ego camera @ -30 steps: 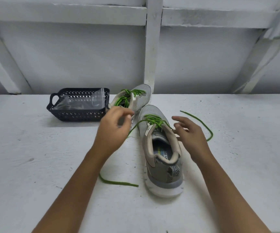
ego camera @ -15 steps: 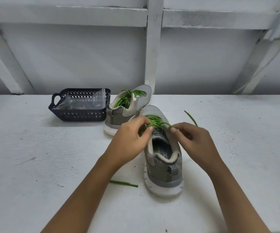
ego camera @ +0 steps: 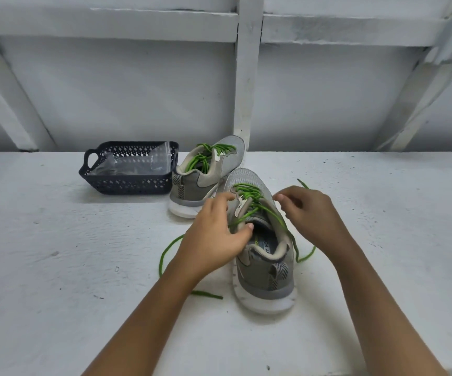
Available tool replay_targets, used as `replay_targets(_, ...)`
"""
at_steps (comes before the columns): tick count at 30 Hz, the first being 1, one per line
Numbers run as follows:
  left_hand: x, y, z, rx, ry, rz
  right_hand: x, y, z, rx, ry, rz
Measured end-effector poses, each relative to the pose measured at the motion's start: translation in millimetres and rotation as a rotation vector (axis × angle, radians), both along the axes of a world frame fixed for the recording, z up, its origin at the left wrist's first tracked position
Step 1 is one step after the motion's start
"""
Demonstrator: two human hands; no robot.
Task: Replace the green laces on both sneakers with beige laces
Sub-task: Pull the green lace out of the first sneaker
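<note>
The near grey sneaker stands heel toward me, its green lace partly loosened. My left hand lies over the shoe's left side. Its thumb presses on the collar, and a lace strand runs in between thumb and fingers. The left lace end trails across the table. My right hand hovers by the shoe's right side with fingers loosely curled; I see no lace between them. A slack strand loops beside that wrist. The far sneaker stands behind, fully laced in green. No beige laces are visible.
A dark perforated basket holding a clear plastic bag sits at the back left, close to the far sneaker. The white table ends at a white wall with a vertical post.
Both hands had pinched the lace at the eyelets; now they have drawn apart. More green lace lies slack on the table on both sides of the near sneaker.
</note>
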State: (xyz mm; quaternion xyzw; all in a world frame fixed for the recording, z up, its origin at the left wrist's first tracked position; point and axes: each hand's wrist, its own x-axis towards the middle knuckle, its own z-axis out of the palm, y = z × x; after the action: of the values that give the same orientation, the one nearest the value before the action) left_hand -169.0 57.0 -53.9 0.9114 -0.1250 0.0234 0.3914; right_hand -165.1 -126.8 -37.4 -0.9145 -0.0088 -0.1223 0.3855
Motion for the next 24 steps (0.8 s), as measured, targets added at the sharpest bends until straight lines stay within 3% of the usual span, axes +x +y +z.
replay_targets(5, 4.5, -3.2, -6.1, -0.044, 0.119, 0.015, 22.8, 1.3, 5.6, 0.006, 0.134, 0.111)
replay_targets(12, -1.7, -10.5, -16.0, -0.238, 0.106, 0.115, 36.0, 3.9, 13.0, 0.046, 0.235, 0.153)
replay_targets(24, -3.9, -13.0, -18.4, -0.31, 0.13, 0.139, 37.2, 4.6, 25.6, -0.027, 0.356, 0.184)
